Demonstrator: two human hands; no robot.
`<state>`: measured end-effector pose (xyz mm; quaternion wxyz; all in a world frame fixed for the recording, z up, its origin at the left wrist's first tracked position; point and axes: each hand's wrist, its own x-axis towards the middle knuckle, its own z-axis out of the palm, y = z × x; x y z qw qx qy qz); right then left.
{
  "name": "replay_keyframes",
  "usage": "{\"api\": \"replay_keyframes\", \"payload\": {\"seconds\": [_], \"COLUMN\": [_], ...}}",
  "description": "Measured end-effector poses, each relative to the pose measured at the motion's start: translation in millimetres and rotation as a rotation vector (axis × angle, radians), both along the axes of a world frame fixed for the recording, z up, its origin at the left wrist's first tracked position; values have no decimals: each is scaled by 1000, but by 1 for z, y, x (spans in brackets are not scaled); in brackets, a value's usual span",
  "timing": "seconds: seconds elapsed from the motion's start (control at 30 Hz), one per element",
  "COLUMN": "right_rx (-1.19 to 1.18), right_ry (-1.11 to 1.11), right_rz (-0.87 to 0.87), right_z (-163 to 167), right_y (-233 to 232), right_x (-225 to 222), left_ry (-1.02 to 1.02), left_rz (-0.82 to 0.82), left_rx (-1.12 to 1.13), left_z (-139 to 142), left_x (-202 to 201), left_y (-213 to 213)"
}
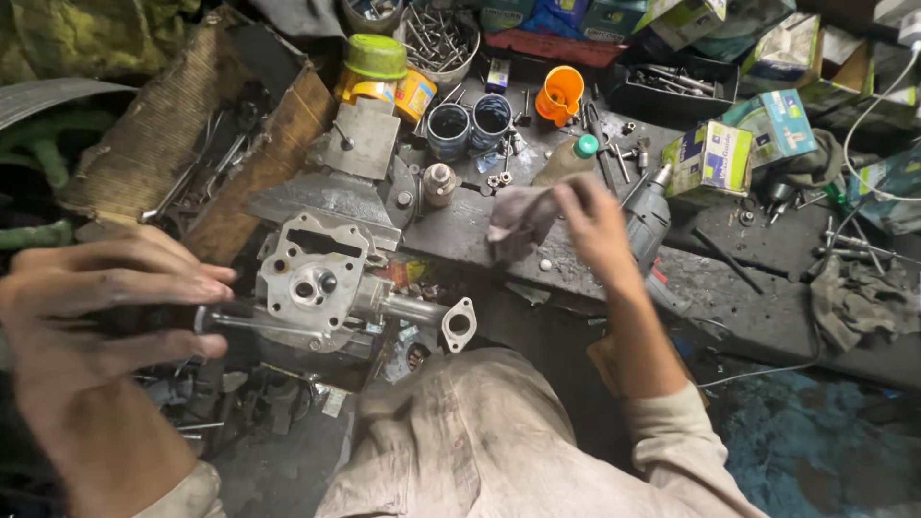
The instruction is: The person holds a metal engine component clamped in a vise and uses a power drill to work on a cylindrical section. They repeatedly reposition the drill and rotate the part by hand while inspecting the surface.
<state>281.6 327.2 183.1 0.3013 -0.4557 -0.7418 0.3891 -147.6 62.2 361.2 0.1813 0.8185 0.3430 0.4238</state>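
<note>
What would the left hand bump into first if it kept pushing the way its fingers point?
Probably the grey metal engine casting. The left hand points rightward and grips a dark-handled tool whose shaft already runs up to that part. Depth is hard to judge, so this is a best guess.

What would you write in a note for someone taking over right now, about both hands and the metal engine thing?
Left hand: closed round the dark handle of a long steel-shafted tool, its shaft laid against the grey cast-metal engine part.
Right hand: pinching a grubby grey-brown cloth above the dark workbench.
The engine part sits at the bench's front edge, its flanged pipe pointing right. A grey power drill lies just behind the right hand.
Done: the part is bare, its top face exposed.
Left: cannot tell whether the tool's tip is engaged; the cloth is not touching the part.
</note>
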Motion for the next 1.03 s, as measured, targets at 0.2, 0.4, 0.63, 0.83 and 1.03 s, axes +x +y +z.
{"api": "replay_keyframes", "payload": {"seconds": [0.2, 0.4, 0.63, 0.83, 1.03], "right_rx": [-184, -609, -595, -205, -317], "right_ry": [1341, 640, 1098, 880, 1133], "right_rz": [-110, 255, 32, 98, -124], "right_z": [60, -5, -5, 16, 48], "right_y": [-10, -79, -91, -136, -143], "right_x": [40, -39, -28, -43, -60], "left_ry": [-464, -585, -452, -538, -584], "left_rz": [190, 66, 209, 299, 232], "left_rx": [-103, -242, -377, -758, -524], "left_z": [-3, -36, -46, -57, -49], "left_x": [37, 73, 149, 196, 205], "left_y": [7, 36, 67, 79, 74]}}
